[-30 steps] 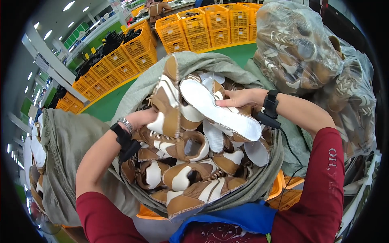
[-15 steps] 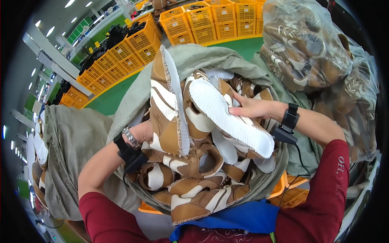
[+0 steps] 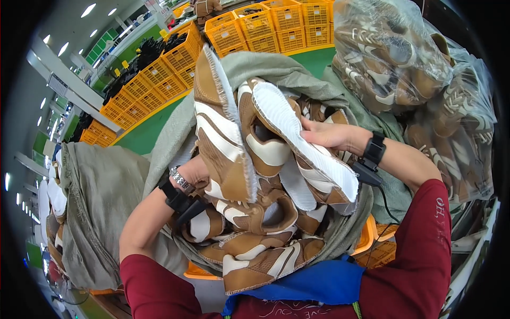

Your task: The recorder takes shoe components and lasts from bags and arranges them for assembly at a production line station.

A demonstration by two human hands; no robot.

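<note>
Stitched brown-and-white shoe uppers point(image 3: 273, 266), without outsoles, fill a grey-green cloth sack point(image 3: 265, 63) in front of me. My left hand point(image 3: 194, 173) is closed at the lower left edge of one upper point(image 3: 220, 138), which stands on end; its fingers are mostly hidden behind it. My right hand point(image 3: 332, 135) grips a second upper point(image 3: 305, 143) by its side, the thumb pressed against the white ribbed insole board. This one leans down to the right, bottom side partly toward me. The two raised uppers are side by side above the pile.
Clear plastic bags of shoe uppers point(image 3: 393, 58) stand at the right. Another grey sack point(image 3: 101, 196) of uppers is at the left. Stacked yellow crates point(image 3: 276, 26) line the far side beyond the green floor point(image 3: 313, 61). A person point(image 3: 206, 9) is at the back.
Both raised uppers have come closer together. The right one has turned more onto its edge, showing less of its white bottom. My left forearm has shifted slightly right.
</note>
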